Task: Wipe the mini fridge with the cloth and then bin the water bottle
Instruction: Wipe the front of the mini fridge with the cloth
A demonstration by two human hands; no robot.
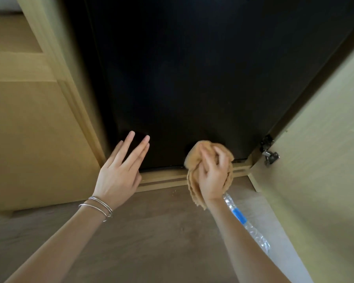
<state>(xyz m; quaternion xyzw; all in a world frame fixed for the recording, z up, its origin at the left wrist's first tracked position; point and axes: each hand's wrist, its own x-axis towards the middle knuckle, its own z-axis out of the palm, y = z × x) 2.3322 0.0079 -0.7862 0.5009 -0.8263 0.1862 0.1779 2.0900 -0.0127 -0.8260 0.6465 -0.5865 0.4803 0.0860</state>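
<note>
The black mini fridge (192, 82) stands inside a wooden cabinet, its dark door filling the upper middle of the head view. My right hand (213, 174) is shut on a bunched tan cloth (194, 158) and presses it against the fridge door's bottom edge. My left hand (121, 166) is open with fingers spread, its fingertips at the lower left of the fridge door. A crumpled clear water bottle (245, 223) with a blue label lies on the floor, partly hidden under my right forearm.
The open cabinet door (319, 160) swings out on the right, with a metal hinge (269, 153) at its base. The wooden cabinet frame (55, 78) and a panel flank the left. A raised wooden sill (166, 178) runs below the fridge. Brown floor (151, 231) lies underneath.
</note>
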